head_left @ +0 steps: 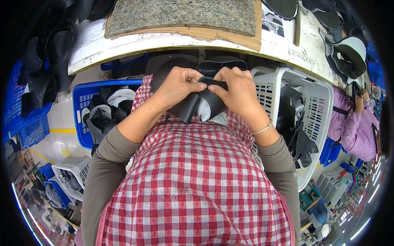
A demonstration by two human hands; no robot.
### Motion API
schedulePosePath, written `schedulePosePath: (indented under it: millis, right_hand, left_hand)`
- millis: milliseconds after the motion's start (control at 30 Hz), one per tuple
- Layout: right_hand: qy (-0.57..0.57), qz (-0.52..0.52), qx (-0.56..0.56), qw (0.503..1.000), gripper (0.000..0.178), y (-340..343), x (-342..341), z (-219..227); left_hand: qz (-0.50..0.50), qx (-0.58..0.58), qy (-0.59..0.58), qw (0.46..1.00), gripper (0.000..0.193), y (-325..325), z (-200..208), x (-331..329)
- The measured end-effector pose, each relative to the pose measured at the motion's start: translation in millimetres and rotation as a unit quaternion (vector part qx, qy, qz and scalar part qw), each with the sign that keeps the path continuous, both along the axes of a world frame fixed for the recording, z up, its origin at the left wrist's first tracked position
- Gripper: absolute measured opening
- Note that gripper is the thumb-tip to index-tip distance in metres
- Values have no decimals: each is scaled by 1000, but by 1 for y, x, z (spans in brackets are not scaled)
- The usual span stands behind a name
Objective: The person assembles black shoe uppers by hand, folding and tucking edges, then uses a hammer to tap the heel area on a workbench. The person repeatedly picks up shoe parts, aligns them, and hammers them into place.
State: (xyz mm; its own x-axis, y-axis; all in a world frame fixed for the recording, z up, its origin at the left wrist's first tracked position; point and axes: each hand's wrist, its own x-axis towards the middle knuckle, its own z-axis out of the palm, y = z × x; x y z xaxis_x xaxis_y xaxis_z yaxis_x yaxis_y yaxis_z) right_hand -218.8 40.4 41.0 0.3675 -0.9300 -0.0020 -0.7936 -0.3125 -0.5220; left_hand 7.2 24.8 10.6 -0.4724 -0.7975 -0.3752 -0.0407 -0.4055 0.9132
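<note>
Between my two hands, just above my lap, is a black leather shoe-upper piece (188,107) with a white lining showing at its lower end. My left hand (179,87) pinches its top edge between thumb and fingers. Close beside it, my right hand (239,91) grips the same edge, with its thumb pressed on the leather. The two thumbs nearly meet. More black leather (164,67) lies behind my hands, under the table edge; its shape is partly hidden.
A grey stone slab (180,18) rests on a wooden board on the white table (299,51). To my left stands a blue basket (82,133) of black and white pieces; on my right, a white basket (322,123) holds black pieces. Another person's checked sleeve (359,135) shows at far right.
</note>
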Motion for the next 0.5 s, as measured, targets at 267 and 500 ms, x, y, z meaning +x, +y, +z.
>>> schedulePosePath:
  millis: [267,500]
  right_hand:
    - [-262,-167,205,928,71,18,-32,-9]
    - [-242,-132,152,949,56,23,-28,-16]
  left_hand:
    - [6,-69,-74,995,17,4,12,23]
    - [-213,-75,-55,973,33,-33,24,9]
